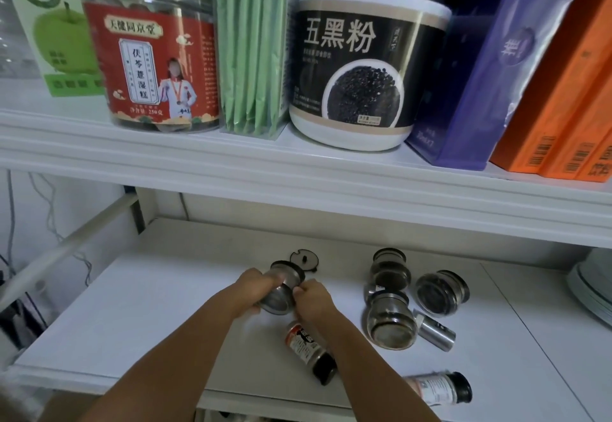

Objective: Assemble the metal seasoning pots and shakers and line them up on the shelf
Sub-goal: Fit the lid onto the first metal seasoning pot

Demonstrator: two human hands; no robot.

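Both hands hold one metal seasoning pot [281, 287] tilted above the lower white shelf [149, 315]. My left hand [253, 284] grips its left side and my right hand [313, 296] pinches its right side. A flat black lid piece [304, 259] lies on the shelf just behind the pot. To the right, three more metal pots lie or stand close together: one at the back [387, 269], one on its side [440, 292], one in front [390, 320]. A small steel shaker [433, 330] lies beside them.
Two plastic spice bottles with black caps lie near the shelf's front, one under my right forearm [309, 352] and one at the edge [440, 387]. Stacked plates [592, 289] sit at the far right. The upper shelf [298, 170] overhead carries jars and boxes.
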